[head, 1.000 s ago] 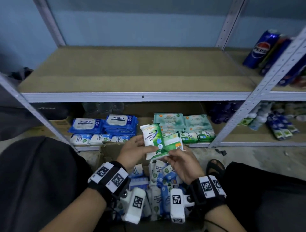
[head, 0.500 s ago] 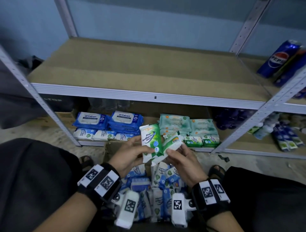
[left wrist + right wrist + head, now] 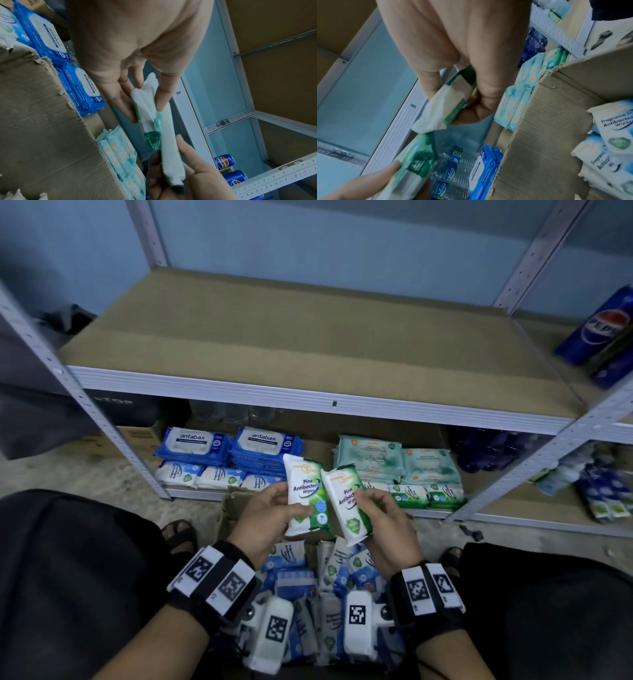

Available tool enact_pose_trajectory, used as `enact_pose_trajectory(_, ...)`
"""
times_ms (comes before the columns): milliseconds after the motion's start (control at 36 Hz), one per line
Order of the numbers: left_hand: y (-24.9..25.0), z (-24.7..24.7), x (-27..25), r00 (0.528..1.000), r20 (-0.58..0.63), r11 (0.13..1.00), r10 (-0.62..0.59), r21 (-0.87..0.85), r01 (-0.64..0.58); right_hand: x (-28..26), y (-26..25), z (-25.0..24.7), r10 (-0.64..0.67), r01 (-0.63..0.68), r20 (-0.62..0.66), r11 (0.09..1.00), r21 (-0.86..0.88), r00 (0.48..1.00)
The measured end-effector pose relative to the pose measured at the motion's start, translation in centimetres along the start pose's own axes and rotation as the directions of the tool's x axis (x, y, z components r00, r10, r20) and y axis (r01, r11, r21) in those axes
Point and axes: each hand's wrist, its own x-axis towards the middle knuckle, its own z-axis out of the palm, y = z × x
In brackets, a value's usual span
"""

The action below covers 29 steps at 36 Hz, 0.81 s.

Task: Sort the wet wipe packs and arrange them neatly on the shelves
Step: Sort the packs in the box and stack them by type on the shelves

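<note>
Compared with the frame one second earlier, the two green packs have separated: they overlapped in front of the lower shelf, and now each sits upright in its own hand, edges just touching.

Hands state: the left hand (image 3: 263,520) grips the left green pack (image 3: 306,496) with thumb across its front. The right hand (image 3: 387,523) holds the right green pack (image 3: 347,505) with fingers curled over its right edge. Both packs hang above the cardboard box (image 3: 229,505), in front of the lower shelf (image 3: 507,517).

Pack appearance: each is a soft white pouch with a green lower band and the print "Pine Antibacterial Wipes". The wrist views show crimped end seals. The film is likely flexible and will buckle under a hard squeeze.

Step in hand: sorting. Two matching packs are picked out and squared up before placement.

Next move, as judged: carry both to the green row (image 3: 428,496) at the front right of the lower shelf, below the teal stack (image 3: 394,460), and set them in line with it. The blue antabax packs (image 3: 229,445) occupy the left of that shelf and should stay apart. The upper shelf (image 3: 308,354) carries no packs. The free gap in the green row is partly hidden by the right hand, so its width cannot be confirmed. More blue-and-white packs (image 3: 329,570) remain in the box.
</note>
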Motion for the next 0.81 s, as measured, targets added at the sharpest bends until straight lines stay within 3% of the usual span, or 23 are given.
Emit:
enact_pose_trajectory(167, -0.3, -0.2, 0.2, 0.999, -0.023, 0.998, 0.034, -0.043, -0.035, 0.4, 0.1, 1.2, 0.064, -0.076, 0.104, 0.99, 0.122, 0.993)
enact_pose_trajectory(333, -1.2, -0.8, 0.5, 0.997, 0.02, 0.996, 0.074, 0.045, -0.075, 0.2, 1.4, 2.0, -0.046, 0.046, -0.006, 0.997, -0.069, 0.999)
enact_pose_trajectory(472, -1.4, -0.4, 0.3, 0.994, 0.079, 0.989, 0.076, 0.119, -0.086, 0.2, 1.6, 1.5, -0.126, 0.133, 0.065, 0.984, -0.121, 0.99)
enact_pose_trajectory(667, -0.7, -0.2, -0.2, 0.987, 0.158, 0.996, 0.037, 0.072, -0.049, -0.4, 1.0, 1.1, -0.209, 0.24, 0.17, 0.952, -0.188, 0.963)
enact_pose_trajectory(805, -1.5, -0.5, 0.0, 0.982, 0.163, 0.961, 0.101, 0.24, -0.138, -0.8, 1.1, 0.6, -0.178, 0.232, 0.178, 0.905, -0.356, 0.968)
